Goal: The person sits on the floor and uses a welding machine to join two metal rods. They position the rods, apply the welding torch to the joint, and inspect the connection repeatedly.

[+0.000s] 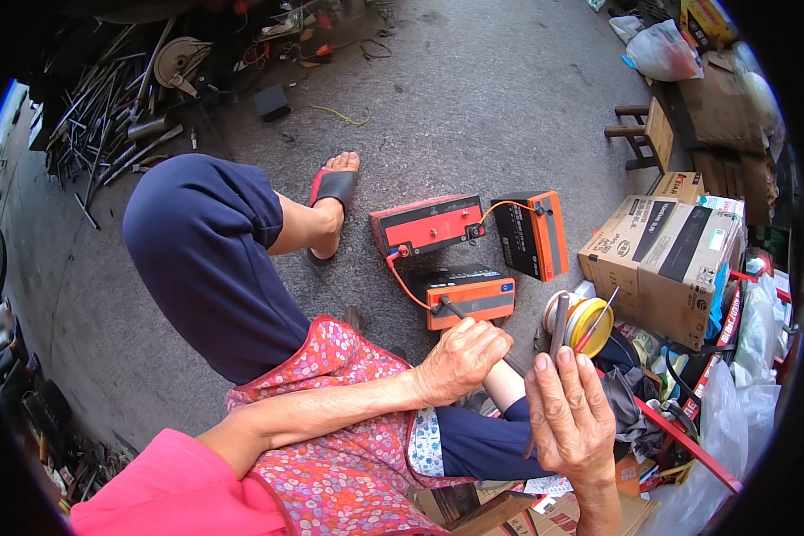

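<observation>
Three box-shaped batteries stand on the ground: one with a red top (431, 234), an orange-and-black one (534, 237) at its right, and another orange-and-black one (482, 299) nearest me. Short orange-red wires (406, 284) link their terminals. My left hand (460, 364) is closed round a dark rod-like tool (452, 306), its tip at the near battery's wire terminal. To the right, my right hand (570, 415) is raised with fingers straight and together, a brown rod (559, 326) rising from behind them. Its thumb and palm are mostly hidden.
A can with a yellow rim (591, 323) holds a thin red-handled tool, close beyond my right hand. Cardboard boxes (661, 259), a wooden stool (657, 134) and plastic bags (665, 52) line the right. Metal rods and parts (107, 116) are heaped at the far left.
</observation>
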Tool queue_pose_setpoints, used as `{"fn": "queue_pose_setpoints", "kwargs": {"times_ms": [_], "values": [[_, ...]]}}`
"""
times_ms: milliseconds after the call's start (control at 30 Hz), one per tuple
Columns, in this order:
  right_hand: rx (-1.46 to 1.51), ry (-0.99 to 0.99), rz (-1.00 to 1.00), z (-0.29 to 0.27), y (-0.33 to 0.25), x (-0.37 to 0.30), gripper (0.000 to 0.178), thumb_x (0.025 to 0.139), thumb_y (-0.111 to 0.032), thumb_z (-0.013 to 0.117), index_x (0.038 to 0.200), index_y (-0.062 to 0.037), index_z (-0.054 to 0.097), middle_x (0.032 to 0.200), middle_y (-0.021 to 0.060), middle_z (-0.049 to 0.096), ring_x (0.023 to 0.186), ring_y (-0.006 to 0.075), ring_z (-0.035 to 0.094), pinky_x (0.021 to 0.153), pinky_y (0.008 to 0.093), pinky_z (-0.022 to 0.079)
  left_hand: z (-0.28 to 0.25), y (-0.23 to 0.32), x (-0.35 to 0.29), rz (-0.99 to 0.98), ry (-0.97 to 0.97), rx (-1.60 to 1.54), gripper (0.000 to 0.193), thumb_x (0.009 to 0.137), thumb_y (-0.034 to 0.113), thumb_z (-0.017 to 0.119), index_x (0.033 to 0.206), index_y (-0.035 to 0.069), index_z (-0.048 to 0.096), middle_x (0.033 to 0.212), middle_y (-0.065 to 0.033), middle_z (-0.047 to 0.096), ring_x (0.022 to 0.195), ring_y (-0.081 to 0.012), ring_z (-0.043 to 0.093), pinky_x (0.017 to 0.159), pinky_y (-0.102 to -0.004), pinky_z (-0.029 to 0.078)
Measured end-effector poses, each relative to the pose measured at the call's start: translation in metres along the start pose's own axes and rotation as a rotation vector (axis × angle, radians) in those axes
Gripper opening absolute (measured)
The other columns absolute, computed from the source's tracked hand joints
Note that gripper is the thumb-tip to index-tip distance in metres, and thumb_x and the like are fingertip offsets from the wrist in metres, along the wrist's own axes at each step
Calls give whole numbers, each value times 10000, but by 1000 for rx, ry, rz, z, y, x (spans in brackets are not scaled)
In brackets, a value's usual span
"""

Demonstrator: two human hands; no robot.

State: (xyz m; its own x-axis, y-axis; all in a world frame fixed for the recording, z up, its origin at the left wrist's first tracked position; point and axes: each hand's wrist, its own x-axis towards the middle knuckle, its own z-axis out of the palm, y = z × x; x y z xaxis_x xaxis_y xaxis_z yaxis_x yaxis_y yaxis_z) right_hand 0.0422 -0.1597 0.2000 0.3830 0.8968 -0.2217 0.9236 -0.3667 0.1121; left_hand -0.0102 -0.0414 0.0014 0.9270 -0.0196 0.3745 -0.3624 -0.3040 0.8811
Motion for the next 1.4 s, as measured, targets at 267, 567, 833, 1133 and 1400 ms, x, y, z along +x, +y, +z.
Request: {"fn": "queue_pose_setpoints", "kwargs": {"times_ms": [267,567,833,1133,1400], "values": [[16,-23,117,-3,0,9,254,870,-49,652,1096,51,711,1308,202,635,1274,415,575,1076,533,463,0,-5,3,3,-9,7,243,814,85,586,1044,17,544,899,-102,583,857,-264,604,755,-378,462],[173,314,463,13,-6,1,376,881,-55,667,1243,38,625,1287,303,587,1153,417,639,908,471,561,1,-17,-6,-81,-98,76,275,786,35,609,1054,32,546,940,-124,610,903,-319,626,794,-423,508],[1183,394,838,-8,-4,-3,256,1008,-62,559,1232,61,538,897,121,722,668,133,698,559,234,524,-23,-4,52,27,-386,172,135,915,118,612,993,43,531,808,-166,628,775,-376,664,639,-486,531],[883,788,679,-5,66,-29,180,958,-19,614,1125,30,663,886,62,722,792,75,676,640,231,510,-55,17,204,334,-662,385,139,966,178,618,990,43,590,667,-190,604,672,-398,649,581,-487,493],[712,817,862,31,76,4,124,904,-62,637,1011,-24,688,785,211,669,722,381,682,637,426,508,-31,-27,195,138,-820,196,206,935,200,655,1008,8,675,762,-231,666,744,-413,675,661,-486,524]]}}
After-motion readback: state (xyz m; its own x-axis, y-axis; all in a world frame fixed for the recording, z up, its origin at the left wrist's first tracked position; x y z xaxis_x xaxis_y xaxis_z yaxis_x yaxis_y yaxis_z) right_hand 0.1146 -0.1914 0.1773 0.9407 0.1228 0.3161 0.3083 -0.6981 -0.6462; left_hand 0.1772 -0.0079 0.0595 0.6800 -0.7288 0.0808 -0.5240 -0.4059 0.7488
